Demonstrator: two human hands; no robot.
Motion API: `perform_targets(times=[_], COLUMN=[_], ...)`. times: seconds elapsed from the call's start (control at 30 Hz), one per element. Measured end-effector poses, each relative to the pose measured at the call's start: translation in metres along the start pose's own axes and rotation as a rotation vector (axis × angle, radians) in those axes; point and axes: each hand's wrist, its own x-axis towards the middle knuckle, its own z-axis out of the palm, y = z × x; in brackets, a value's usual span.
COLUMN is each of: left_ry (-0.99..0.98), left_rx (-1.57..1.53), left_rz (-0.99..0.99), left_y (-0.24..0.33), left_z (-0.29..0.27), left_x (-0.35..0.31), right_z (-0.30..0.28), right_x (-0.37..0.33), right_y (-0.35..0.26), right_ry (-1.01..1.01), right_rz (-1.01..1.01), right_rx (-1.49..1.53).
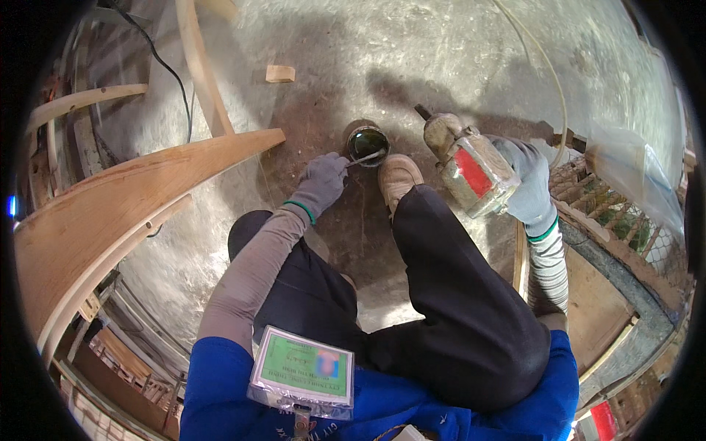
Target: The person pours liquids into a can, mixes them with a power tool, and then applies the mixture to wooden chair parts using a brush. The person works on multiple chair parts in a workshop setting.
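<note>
My left hand (pixel 321 184), in a grey glove with a green cuff, is closed on a thin stick (pixel 365 157). The stick's far end lies over the rim of a small round can (pixel 354 135) of dark, shiny liquid; whether it dips in I cannot make out. The can stands on the floor by the toe of my tan shoe (pixel 399 178). To the right, my gloved right hand (pixel 526 181) grips a worn grey power tool (pixel 482 174) with a red panel. Its dark tip points away to the upper left, off the floor. My right fingers are partly hidden behind the tool.
A curved wooden frame (pixel 140 189) rises at my left. Beyond the can lies a small wood block (pixel 280 73). A pale hose (pixel 550 67) runs down near my right hand. Wire mesh (pixel 625 217) and clear plastic sheeting (pixel 638 173) are at the right.
</note>
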Motion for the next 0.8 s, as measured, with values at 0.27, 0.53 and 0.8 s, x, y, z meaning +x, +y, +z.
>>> perform_targets(times=[0.27, 0.53, 0.8], left_ry=[0.128, -0.071, -0.009], left_rx=[-1.483, -2.412, -2.252], left_rz=[-0.927, -0.721, -0.681], left_y=[0.068, 0.086, 0.089], left_z=[0.049, 0.008, -0.006], left_x=[-0.003, -0.010, 0.000], right_z=[-0.008, -0.018, -0.001], right_x=[0.007, -0.016, -0.022], right_y=[-0.015, -0.036, -0.041], right_ry=[-0.026, -0.272, -0.338], right_rz=[-0.076, -0.207, -0.220], right_rx=[-0.045, -0.189, -0.191])
